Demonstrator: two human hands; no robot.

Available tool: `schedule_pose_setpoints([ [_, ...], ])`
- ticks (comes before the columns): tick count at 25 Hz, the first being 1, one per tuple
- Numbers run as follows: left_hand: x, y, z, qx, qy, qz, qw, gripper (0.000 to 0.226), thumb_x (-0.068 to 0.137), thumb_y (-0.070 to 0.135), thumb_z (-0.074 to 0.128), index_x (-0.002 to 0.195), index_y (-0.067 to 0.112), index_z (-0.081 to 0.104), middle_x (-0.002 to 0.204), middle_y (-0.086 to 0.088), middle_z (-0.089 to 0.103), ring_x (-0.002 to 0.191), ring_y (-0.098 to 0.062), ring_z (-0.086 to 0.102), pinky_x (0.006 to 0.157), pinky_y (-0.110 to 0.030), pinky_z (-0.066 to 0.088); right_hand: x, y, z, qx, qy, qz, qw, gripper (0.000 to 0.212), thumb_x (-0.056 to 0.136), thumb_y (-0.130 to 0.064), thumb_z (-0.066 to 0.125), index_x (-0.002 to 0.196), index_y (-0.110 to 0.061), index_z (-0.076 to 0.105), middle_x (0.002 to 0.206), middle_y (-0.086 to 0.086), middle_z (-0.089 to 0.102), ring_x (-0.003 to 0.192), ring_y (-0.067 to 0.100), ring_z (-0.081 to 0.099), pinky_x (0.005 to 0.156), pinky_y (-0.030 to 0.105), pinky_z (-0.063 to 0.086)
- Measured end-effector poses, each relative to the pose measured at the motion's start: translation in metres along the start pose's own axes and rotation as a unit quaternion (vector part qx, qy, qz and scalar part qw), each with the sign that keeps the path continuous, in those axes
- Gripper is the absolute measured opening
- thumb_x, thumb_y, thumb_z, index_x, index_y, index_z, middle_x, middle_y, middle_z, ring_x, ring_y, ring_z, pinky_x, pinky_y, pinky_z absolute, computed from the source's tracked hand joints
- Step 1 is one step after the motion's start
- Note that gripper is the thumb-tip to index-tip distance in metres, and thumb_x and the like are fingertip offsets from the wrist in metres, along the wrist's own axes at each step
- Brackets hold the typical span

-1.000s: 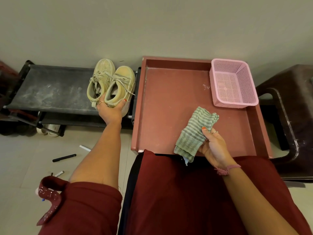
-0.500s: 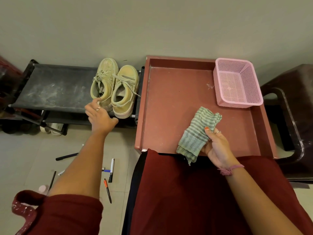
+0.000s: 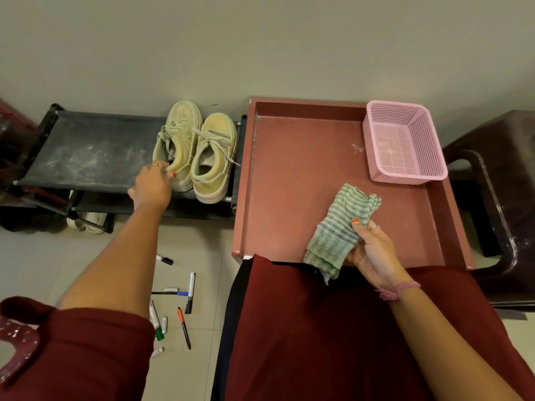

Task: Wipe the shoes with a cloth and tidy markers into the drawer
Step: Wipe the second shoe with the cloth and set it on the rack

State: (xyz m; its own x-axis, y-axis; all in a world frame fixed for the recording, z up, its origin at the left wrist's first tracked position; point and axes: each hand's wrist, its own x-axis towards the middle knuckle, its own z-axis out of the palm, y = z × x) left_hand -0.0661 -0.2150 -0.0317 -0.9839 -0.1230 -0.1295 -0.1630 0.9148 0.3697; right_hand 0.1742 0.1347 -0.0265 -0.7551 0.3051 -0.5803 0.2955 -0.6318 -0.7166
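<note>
Left hand (image 3: 152, 185): we note its fingers pinching the heel collar of the left shoe (image 3: 176, 143), which sits beside the right shoe (image 3: 214, 157) at the right end of the black rack (image 3: 86, 151). Right hand (image 3: 373, 251): fingers and thumb clamped on the green striped cloth (image 3: 338, 230), held over the near edge of the red drawer (image 3: 304, 180). We record a pink basket (image 3: 405, 143) in the drawer's far right corner. Markers (image 3: 189, 292) lie scattered on the floor, near and left of the drawer, below the left forearm.
</note>
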Motion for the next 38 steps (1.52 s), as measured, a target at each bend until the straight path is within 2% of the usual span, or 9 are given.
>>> schedule_pose_setpoints([
  [4, -0.001, -0.001, -0.013, -0.130, 0.072, -0.003, 0.989, 0.024, 0.100, 0.018, 0.048, 0.121, 0.009, 0.054, 0.121, -0.018, 0.057, 0.110, -0.032, 0.057, 0.093, -0.043, 0.047, -0.002, -0.001, -0.003, -0.001, -0.002, -0.002, 1.000, 0.021, 0.101, -0.016, 0.043, 0.114, -0.017, 0.059, 0.102, 0.005, 0.074, 0.093, 0.021, 0.071, 0.065, 0.038, 0.059],
  [10, -0.024, -0.011, -0.058, -0.218, 0.112, -0.065, 0.967, 0.028, 0.099, 0.021, 0.050, 0.125, 0.013, 0.054, 0.124, -0.015, 0.057, 0.110, -0.024, 0.057, 0.092, -0.034, 0.047, -0.014, -0.008, -0.008, 0.013, -0.003, -0.006, 1.000, 0.023, 0.101, -0.016, 0.042, 0.116, -0.017, 0.059, 0.104, 0.004, 0.073, 0.096, 0.020, 0.071, 0.068, 0.038, 0.058],
  [17, -0.102, -0.005, -0.113, -0.277, 0.148, 0.019, 0.949, 0.025, 0.096, 0.029, 0.055, 0.119, 0.020, 0.057, 0.110, -0.002, 0.060, 0.100, -0.015, 0.057, 0.087, -0.031, 0.048, -0.044, -0.027, -0.007, 0.035, -0.008, -0.044, 0.998, 0.024, 0.101, -0.018, 0.043, 0.120, -0.016, 0.057, 0.109, 0.007, 0.069, 0.101, 0.021, 0.068, 0.074, 0.042, 0.060],
  [20, -0.143, 0.013, -0.127, -0.332, 0.115, 0.058, 0.934, 0.010, 0.093, 0.035, 0.057, 0.101, 0.041, 0.057, 0.102, 0.012, 0.062, 0.101, -0.014, 0.062, 0.091, -0.042, 0.053, -0.059, -0.036, -0.008, 0.054, -0.018, -0.071, 0.996, 0.024, 0.101, -0.022, 0.043, 0.120, -0.018, 0.057, 0.113, 0.007, 0.067, 0.105, 0.022, 0.066, 0.083, 0.045, 0.057],
  [23, -0.182, 0.044, -0.125, -0.378, 0.052, 0.085, 0.920, 0.012, 0.092, 0.036, 0.059, 0.091, 0.049, 0.059, 0.104, 0.012, 0.065, 0.100, -0.011, 0.065, 0.089, -0.043, 0.056, -0.075, -0.042, -0.014, 0.066, -0.026, -0.091, 0.993, 0.023, 0.100, -0.026, 0.045, 0.119, -0.021, 0.057, 0.111, 0.004, 0.067, 0.104, 0.019, 0.065, 0.083, 0.042, 0.057],
  [28, -0.246, 0.108, -0.067, -0.441, -0.049, 0.062, 0.894, 0.008, 0.093, 0.027, 0.060, 0.093, 0.035, 0.063, 0.097, 0.003, 0.069, 0.094, -0.018, 0.066, 0.090, -0.047, 0.054, -0.090, -0.046, -0.022, 0.052, 0.024, -0.127, 0.990, 0.022, 0.099, -0.029, 0.049, 0.115, -0.021, 0.061, 0.108, 0.002, 0.068, 0.108, 0.023, 0.063, 0.091, 0.043, 0.052],
  [32, -0.290, 0.140, -0.023, -0.435, -0.086, 0.056, 0.895, 0.009, 0.093, 0.030, 0.059, 0.101, 0.030, 0.063, 0.096, 0.010, 0.068, 0.098, -0.015, 0.065, 0.085, -0.032, 0.052, -0.100, -0.045, -0.023, 0.008, 0.047, -0.164, 0.985, 0.028, 0.097, -0.028, 0.052, 0.115, -0.010, 0.064, 0.109, 0.008, 0.071, 0.102, 0.023, 0.067, 0.085, 0.037, 0.054],
  [36, -0.311, 0.151, -0.005, -0.476, -0.150, 0.002, 0.866, 0.005, 0.092, 0.035, 0.059, 0.093, 0.035, 0.063, 0.093, 0.008, 0.070, 0.092, -0.015, 0.068, 0.089, -0.045, 0.055, -0.110, -0.043, -0.020, -0.112, 0.039, -0.208, 0.971, 0.023, 0.092, -0.033, 0.060, 0.097, -0.015, 0.073, 0.097, 0.006, 0.075, 0.094, 0.021, 0.071, 0.082, 0.035, 0.057],
  [38, -0.316, 0.154, 0.000, -0.465, -0.159, -0.007, 0.871, 0.005, 0.092, 0.039, 0.058, 0.091, 0.038, 0.063, 0.091, 0.008, 0.070, 0.091, -0.015, 0.068, 0.090, -0.047, 0.054, -0.111, -0.042, -0.017, -0.199, 0.020, -0.247, 0.948, 0.025, 0.092, -0.035, 0.059, 0.090, -0.014, 0.073, 0.090, 0.006, 0.075, 0.084, 0.017, 0.070, 0.075, 0.030, 0.056],
])
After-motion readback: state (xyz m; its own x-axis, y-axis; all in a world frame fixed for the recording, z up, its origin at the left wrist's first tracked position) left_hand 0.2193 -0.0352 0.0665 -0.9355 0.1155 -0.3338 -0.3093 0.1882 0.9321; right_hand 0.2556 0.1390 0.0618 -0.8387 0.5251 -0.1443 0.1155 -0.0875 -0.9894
